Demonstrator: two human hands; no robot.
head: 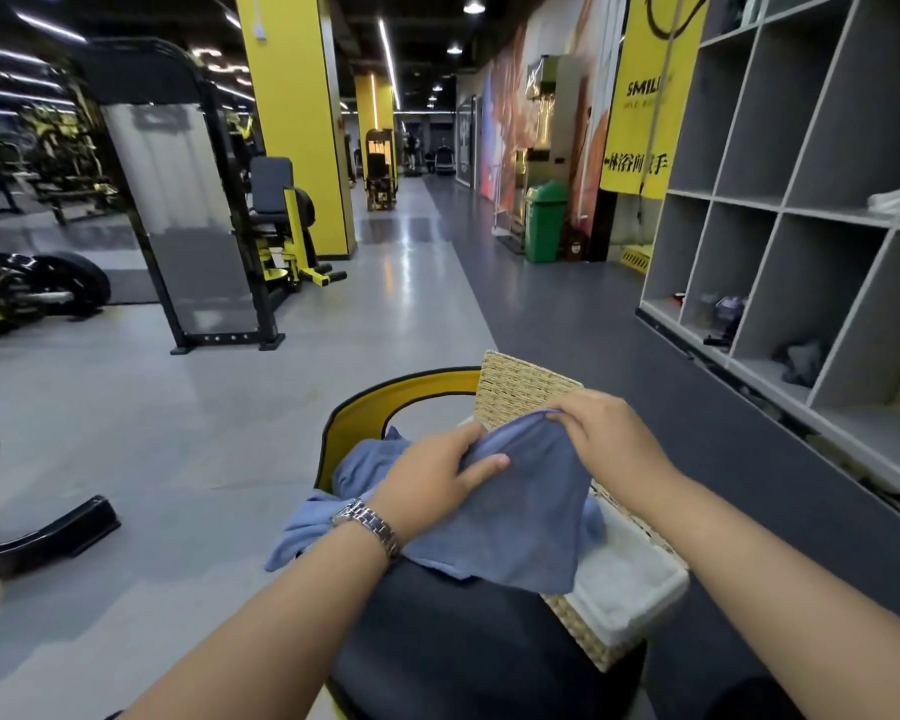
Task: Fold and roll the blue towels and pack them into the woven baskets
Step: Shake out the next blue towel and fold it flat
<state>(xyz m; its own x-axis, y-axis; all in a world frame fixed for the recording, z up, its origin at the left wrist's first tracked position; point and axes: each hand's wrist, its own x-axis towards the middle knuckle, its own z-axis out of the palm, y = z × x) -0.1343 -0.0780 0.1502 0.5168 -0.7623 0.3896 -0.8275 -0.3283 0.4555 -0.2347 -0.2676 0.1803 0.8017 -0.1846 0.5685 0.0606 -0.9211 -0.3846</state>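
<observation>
Grip, right hand [601, 433]: fingers and thumb pinch the top edge of a soft blue terry towel [520, 511], knuckles up, held over the near rim of the basket. Grip, left hand [437, 478]: fingers curled over the towel's left edge, thumb laid flat on the cloth face; a silver link-band wristwatch [367, 524] sits on that wrist. The towel hangs between the two hands as a slack sheet, its lower edge draped on the black padded bench [463, 631] and its right border overlapping the basket. Further loose blue towels [354, 475], rumpled, lie on the bench behind the left hand, one corner trailing off the left side. Pale rectangular woven basket [520, 387] with white fabric liner [624, 584]: stands on the bench's right half, touching the towel, its far wall upright beyond the right hand. Yellow curved seat back with black trim [380, 407] closes the far end of the bench. Open room: grey polished floor [152, 433] lies wide to the left and ahead; black-and-yellow gym machines [188, 210] stand well apart. To the right, a grey cubby shelf unit [801, 200] runs near.
</observation>
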